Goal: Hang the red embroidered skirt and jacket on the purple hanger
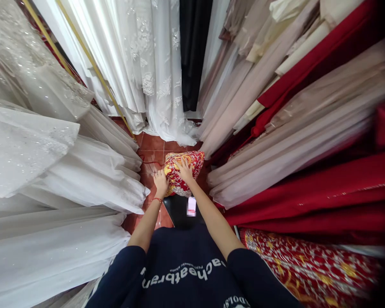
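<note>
Below, both hands press a red-and-gold bundle (182, 173) on the floor between gowns: left hand (161, 183) flat at its edge, right hand (185, 170) spread on top, neither gripping. Keep your palms level.

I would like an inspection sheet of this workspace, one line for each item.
Surface: red-brown tiled floor, a narrow strip between hanging fabrics.
Job's things: red and yellow patterned bundle, on a black stand with a tag.
Clutter: patterned red cloth at lower right.
Grippers: left hand on the bundle's left edge; right hand flat on its top.
Cables: thin red cord on the floor.
Surroundings: white dresses on the left, beige fabrics and red fabrics on the right, black fabric at the back.
</note>
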A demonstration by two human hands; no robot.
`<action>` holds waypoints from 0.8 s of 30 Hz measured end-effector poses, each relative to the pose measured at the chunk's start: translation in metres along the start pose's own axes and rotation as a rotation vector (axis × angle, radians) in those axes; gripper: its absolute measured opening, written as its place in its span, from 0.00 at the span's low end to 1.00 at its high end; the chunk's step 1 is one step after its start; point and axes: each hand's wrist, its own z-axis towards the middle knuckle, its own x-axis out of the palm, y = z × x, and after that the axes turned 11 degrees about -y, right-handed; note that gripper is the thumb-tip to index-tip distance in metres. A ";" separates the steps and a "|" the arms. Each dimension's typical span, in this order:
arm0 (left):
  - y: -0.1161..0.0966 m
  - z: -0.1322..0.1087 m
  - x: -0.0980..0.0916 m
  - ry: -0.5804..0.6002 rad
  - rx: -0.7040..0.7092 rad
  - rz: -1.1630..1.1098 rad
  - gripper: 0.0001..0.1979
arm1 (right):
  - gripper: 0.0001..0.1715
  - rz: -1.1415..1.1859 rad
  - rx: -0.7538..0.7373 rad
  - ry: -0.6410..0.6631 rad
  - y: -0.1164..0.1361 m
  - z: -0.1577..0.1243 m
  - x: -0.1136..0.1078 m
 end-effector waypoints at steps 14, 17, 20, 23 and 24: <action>-0.008 -0.012 -0.014 -0.094 -0.016 0.042 0.32 | 0.26 0.345 0.340 -0.275 -0.128 -0.129 -0.084; -0.015 -0.019 -0.022 -0.123 -0.016 0.009 0.33 | 0.20 0.395 0.459 -0.449 -0.173 -0.197 -0.123; -0.035 -0.029 -0.026 -0.159 0.038 -0.078 0.34 | 0.20 0.419 0.566 -0.667 -0.202 -0.278 -0.162; -0.082 -0.046 -0.027 -0.098 0.157 -0.264 0.29 | 0.21 0.411 0.654 -0.895 -0.212 -0.364 -0.198; -0.105 -0.055 -0.027 -0.034 0.221 -0.317 0.27 | 0.21 0.397 0.681 -0.965 -0.212 -0.392 -0.210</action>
